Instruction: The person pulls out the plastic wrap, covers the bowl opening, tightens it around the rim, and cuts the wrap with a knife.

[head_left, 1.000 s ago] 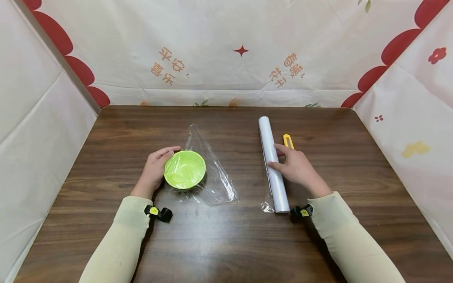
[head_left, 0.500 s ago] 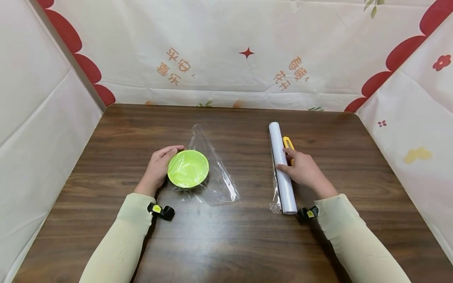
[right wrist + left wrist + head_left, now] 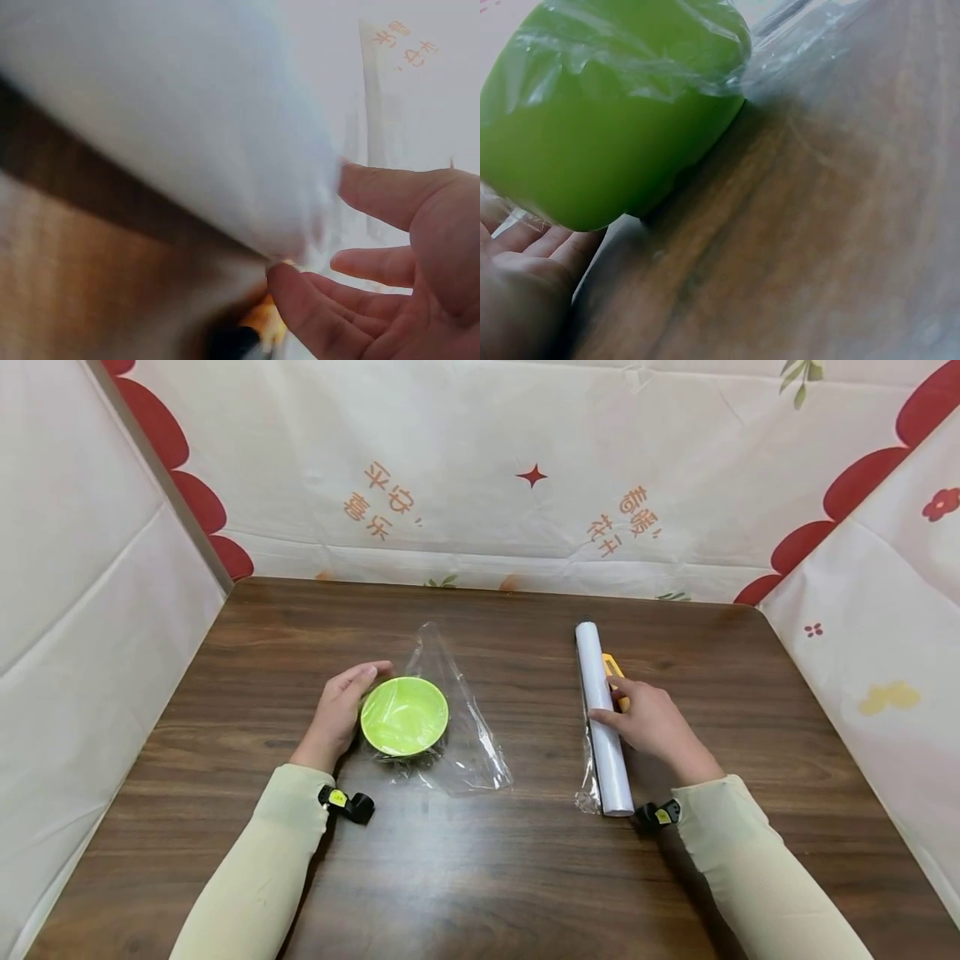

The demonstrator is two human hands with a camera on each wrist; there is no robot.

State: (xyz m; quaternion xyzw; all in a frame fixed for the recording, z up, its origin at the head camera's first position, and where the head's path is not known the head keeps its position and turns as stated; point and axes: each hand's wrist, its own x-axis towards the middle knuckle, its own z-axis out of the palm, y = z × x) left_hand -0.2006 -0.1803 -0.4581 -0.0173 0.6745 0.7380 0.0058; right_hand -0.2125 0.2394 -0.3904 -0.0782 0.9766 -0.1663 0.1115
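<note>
A lime-green bowl (image 3: 405, 717) with clear plastic wrap stretched over its mouth stands left of the table's middle. Loose wrap (image 3: 474, 752) spreads from it to the right. My left hand (image 3: 341, 710) lies along the bowl's left side, fingers extended, thumb tip close to the rim; the left wrist view shows its fingers (image 3: 551, 244) beside the green wall (image 3: 607, 150). A white roll of plastic wrap (image 3: 606, 752) lies lengthwise to the right. My right hand (image 3: 652, 722) holds the roll between thumb and fingertips, seen close in the right wrist view on the white surface (image 3: 187, 112).
A yellow utility knife (image 3: 612, 667) lies just right of the roll, partly covered by the right hand. Crinkled film (image 3: 588, 797) shows along the roll's left side. White printed cloth (image 3: 465, 460) walls the brown wooden table (image 3: 465, 877) at the back and both sides.
The roll has shifted right with my right hand, closer to the utility knife, then stopped. My left thumb has lifted slightly off the bowl's rim. The head view has shifted a little.
</note>
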